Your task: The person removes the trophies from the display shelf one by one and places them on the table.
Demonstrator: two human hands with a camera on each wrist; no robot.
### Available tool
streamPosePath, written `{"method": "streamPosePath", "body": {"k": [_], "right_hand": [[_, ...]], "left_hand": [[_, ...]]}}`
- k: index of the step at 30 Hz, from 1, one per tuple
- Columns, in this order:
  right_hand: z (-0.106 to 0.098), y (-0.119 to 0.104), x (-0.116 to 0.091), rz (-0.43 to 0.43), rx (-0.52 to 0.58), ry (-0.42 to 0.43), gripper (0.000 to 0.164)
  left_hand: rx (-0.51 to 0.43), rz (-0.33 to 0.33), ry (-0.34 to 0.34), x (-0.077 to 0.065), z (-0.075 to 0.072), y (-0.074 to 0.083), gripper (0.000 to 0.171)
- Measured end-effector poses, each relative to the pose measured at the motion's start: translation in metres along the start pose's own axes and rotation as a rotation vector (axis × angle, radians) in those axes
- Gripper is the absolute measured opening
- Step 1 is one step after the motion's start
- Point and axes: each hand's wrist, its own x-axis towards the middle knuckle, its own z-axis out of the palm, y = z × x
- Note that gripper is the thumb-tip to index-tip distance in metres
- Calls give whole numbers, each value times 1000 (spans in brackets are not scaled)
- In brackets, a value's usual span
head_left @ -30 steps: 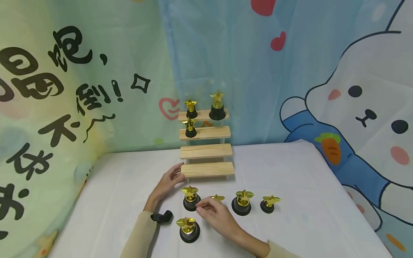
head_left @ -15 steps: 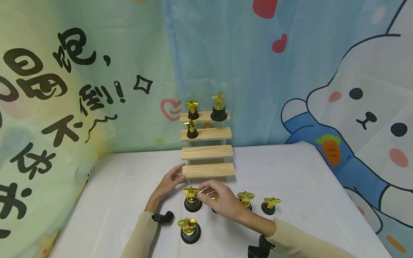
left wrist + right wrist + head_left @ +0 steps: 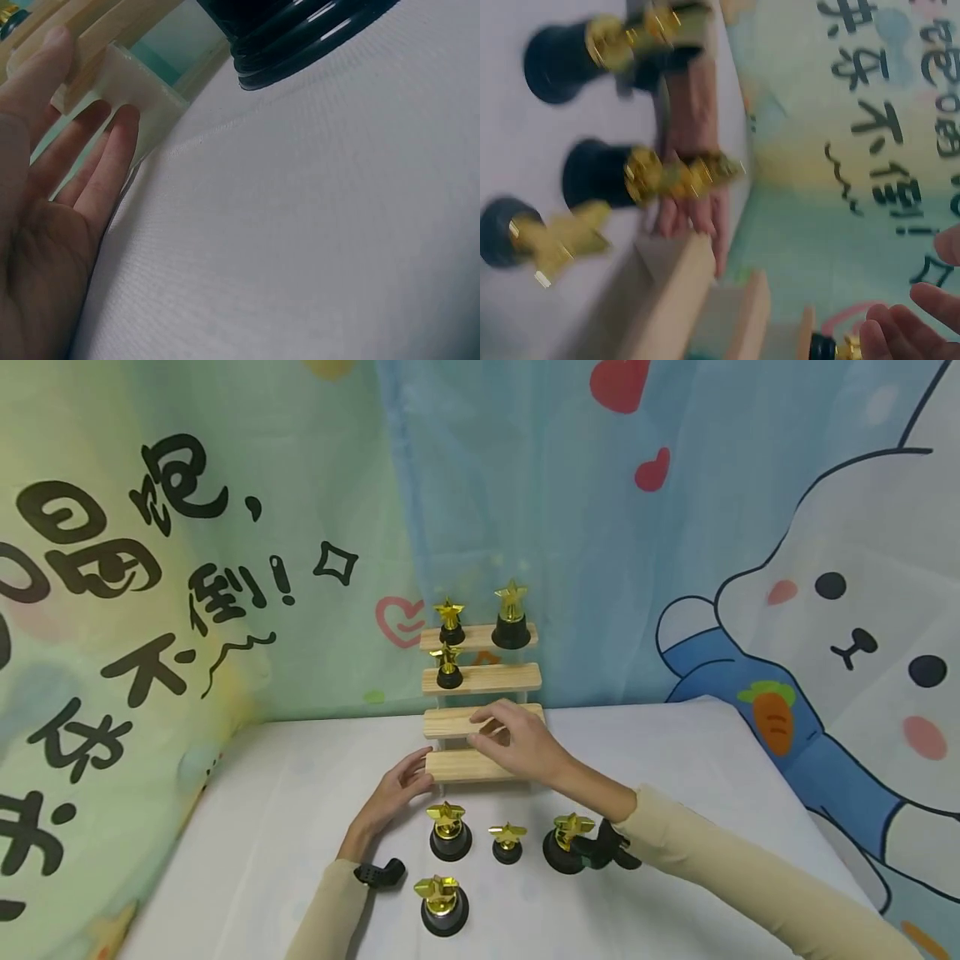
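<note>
In the head view, a wooden tiered display stand [image 3: 483,678] stands at the back of the table. My left hand [image 3: 392,792] holds the left end of its lowest step; in the left wrist view the thumb lies on the board and fingertips touch the pale side panel [image 3: 146,97]. My right hand [image 3: 522,745] is over the lower steps with bent fingers and nothing visible between them. Star trophies stand on the upper steps: a small one [image 3: 451,622] and a larger one [image 3: 512,618] on top, another small one [image 3: 448,667] below.
Several gold star trophies with black bases stand in front of the stand, among them a large one [image 3: 450,833], a small one [image 3: 507,843] and a nearer one [image 3: 442,906]. Another trophy [image 3: 561,847] is partly behind the right wrist camera. A printed curtain [image 3: 592,543] hangs behind.
My right hand has moved up and away from over the table trophies to the lower steps. Its forearm now hides the rightmost trophy. My left hand keeps its place on the stand.
</note>
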Motion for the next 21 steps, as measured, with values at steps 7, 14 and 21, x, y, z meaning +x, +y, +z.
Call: {"method": "streamPosePath", "body": {"k": [7, 14, 21], "right_hand": [[-13, 19, 44, -10, -98, 43, 34], [-14, 36, 80, 23, -73, 99, 38], [-13, 43, 103, 144, -7, 87, 45]], "left_hand": [[-2, 10, -4, 5, 0, 3, 63], [-17, 15, -10, 3, -1, 0, 62], [-20, 15, -9, 1, -1, -1, 61]]}}
